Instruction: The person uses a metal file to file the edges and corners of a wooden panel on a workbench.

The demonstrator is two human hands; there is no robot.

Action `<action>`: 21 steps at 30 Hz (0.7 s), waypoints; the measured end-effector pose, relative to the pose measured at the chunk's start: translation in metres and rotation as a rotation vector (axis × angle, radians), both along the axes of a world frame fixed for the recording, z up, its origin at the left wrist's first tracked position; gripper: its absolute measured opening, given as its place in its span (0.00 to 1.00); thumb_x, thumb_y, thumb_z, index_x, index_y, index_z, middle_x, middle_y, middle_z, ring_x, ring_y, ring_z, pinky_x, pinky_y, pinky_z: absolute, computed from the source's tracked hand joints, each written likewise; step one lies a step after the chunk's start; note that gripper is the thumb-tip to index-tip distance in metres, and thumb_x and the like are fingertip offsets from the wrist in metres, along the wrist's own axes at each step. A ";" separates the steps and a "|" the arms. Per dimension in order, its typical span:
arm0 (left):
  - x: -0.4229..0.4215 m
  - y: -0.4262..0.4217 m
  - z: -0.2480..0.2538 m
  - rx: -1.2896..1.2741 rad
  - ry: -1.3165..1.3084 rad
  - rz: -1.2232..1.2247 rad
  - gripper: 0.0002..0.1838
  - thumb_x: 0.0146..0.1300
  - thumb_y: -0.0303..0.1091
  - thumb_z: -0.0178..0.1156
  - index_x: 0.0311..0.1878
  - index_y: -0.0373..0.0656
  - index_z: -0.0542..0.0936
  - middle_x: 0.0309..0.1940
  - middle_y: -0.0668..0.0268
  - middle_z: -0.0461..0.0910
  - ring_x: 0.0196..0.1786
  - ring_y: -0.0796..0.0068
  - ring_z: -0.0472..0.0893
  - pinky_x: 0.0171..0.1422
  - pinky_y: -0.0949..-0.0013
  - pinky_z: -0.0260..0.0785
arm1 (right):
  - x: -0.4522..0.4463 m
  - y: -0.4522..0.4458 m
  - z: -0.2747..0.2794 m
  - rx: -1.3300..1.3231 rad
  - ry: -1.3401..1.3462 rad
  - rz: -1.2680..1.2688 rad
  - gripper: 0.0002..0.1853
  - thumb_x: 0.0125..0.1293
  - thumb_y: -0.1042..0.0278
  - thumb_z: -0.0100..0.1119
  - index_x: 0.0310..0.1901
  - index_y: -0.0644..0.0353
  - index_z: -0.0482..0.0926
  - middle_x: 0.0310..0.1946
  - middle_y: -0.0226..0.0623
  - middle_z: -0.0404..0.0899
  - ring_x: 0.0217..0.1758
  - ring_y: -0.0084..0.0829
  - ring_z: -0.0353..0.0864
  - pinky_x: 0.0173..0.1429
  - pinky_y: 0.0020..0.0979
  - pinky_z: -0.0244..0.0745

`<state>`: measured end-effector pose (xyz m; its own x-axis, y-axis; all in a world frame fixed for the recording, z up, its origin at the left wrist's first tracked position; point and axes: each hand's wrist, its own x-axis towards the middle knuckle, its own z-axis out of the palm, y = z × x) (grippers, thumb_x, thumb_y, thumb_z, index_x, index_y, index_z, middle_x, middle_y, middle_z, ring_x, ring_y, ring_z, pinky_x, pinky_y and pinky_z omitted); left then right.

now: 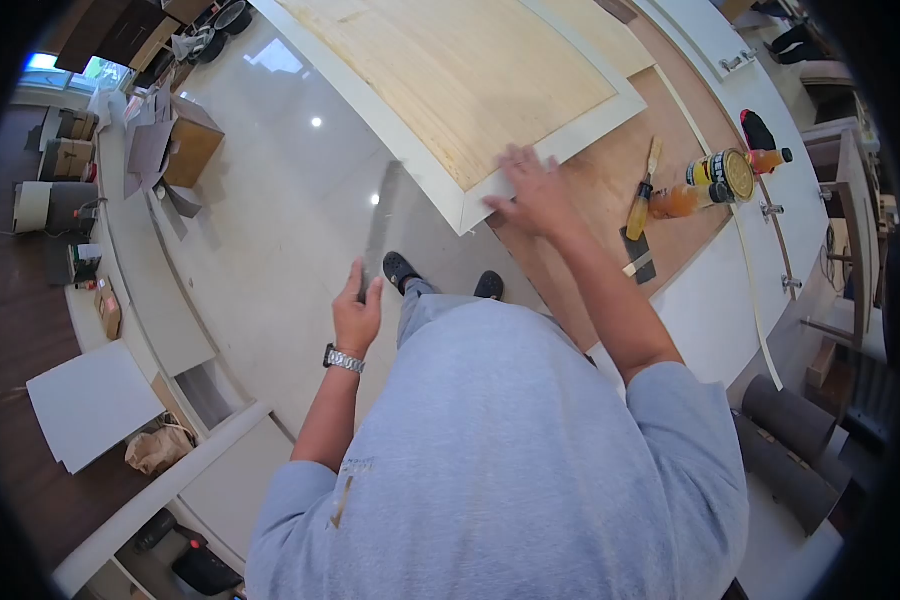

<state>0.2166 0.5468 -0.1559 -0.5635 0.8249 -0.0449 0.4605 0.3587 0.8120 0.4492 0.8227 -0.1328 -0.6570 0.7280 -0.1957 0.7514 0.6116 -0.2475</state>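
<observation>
Your left hand (358, 314) holds a gray tool (383, 220), grip closed; your right hand (536, 196) spreads, unclenched, over a white-edged panel (460, 85).

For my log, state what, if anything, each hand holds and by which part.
The left hand holds a long grey tool by its near end. The right hand is at the panel; whether it grips cannot be told.

The panel (470, 75) lay on the board (610, 175), the can (738, 176) to its right; the box (195, 145) stood left, on the floor (270, 200).
</observation>
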 end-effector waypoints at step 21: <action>0.036 -0.022 -0.008 -0.026 -0.155 0.054 0.30 0.68 0.34 0.66 0.70 0.32 0.71 0.47 0.55 0.85 0.44 0.77 0.83 0.50 0.72 0.75 | -0.006 -0.048 -0.042 0.272 0.575 0.391 0.01 0.62 0.63 0.65 0.34 0.44 0.84 0.54 0.22 0.82 0.64 0.28 0.76 0.76 0.59 0.54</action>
